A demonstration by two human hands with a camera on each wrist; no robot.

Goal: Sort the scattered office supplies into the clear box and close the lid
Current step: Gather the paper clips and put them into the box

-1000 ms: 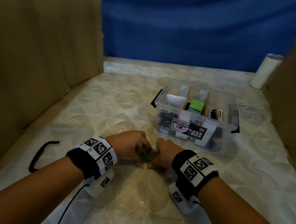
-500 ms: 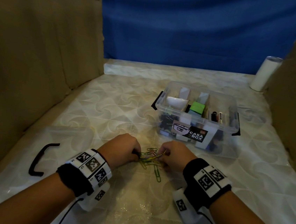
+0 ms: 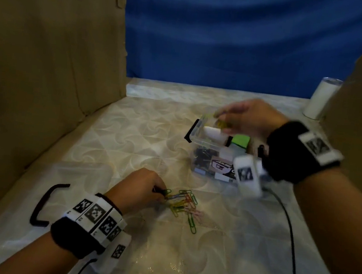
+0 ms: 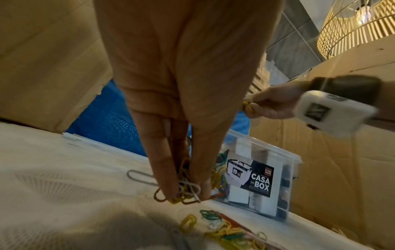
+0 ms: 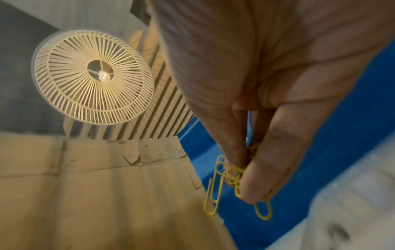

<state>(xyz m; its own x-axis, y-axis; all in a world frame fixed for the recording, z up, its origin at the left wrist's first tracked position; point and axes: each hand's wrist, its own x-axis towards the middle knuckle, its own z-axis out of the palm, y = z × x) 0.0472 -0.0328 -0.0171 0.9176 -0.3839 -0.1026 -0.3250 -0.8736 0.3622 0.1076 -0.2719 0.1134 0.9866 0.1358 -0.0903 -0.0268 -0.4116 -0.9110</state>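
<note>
The clear box stands open on the table, holding a green block, a white item and dark clips. My right hand hovers over its back left part and pinches a few yellow paper clips. My left hand is low on the table and pinches a bunch of coloured paper clips at the edge of a loose pile of paper clips. The labelled front of the box shows in the left wrist view behind my left fingers.
The clear lid with a black handle lies flat at the left. Cardboard walls close in both sides, with a blue cloth at the back. A white cylinder stands far right. A cable trails from my right wrist.
My right hand has lifted away from the pile with yellow paper clips and moved up and right over the box. My left hand has stayed at the pile.
</note>
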